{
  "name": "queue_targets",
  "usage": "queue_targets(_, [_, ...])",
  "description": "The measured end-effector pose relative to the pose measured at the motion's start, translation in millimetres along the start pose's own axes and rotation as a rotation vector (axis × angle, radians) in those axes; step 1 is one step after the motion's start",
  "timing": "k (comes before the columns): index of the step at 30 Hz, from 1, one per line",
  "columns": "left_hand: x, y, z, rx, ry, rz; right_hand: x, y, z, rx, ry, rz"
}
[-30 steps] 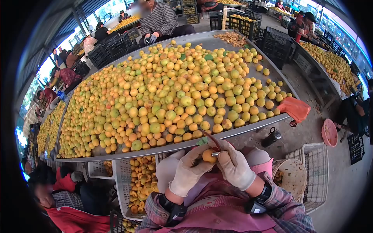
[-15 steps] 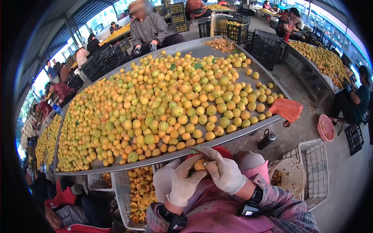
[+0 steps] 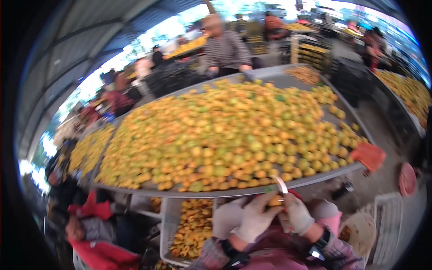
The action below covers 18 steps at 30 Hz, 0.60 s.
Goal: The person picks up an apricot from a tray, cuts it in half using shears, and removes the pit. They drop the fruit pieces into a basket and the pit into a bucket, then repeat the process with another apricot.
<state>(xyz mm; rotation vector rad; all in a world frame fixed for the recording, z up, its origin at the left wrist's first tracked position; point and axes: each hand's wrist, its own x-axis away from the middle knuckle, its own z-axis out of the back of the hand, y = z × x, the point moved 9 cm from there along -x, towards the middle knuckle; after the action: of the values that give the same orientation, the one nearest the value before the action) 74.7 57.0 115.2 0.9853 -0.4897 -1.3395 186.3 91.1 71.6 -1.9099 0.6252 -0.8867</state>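
At five o'clock below the table [image 3: 275, 75], a blurred, yellow-orange fruit [image 3: 275, 200], partly covered, is pinched by the gloved left hand [image 3: 256, 216], a curved tool [image 3: 282, 185] being clasped by the right hand [image 3: 298, 215].

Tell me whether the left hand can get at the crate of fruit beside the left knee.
Probably yes: the crate is open-topped and close, with only the left knee between to pass over. The left hand is occupied with a fruit, though.
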Motion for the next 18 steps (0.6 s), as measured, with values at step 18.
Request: queue_targets(18, [10.5,-68.3,-26.0,1.118,-0.051,0.469,-3.6,9.2,19.7,0.026,0.002,0.011])
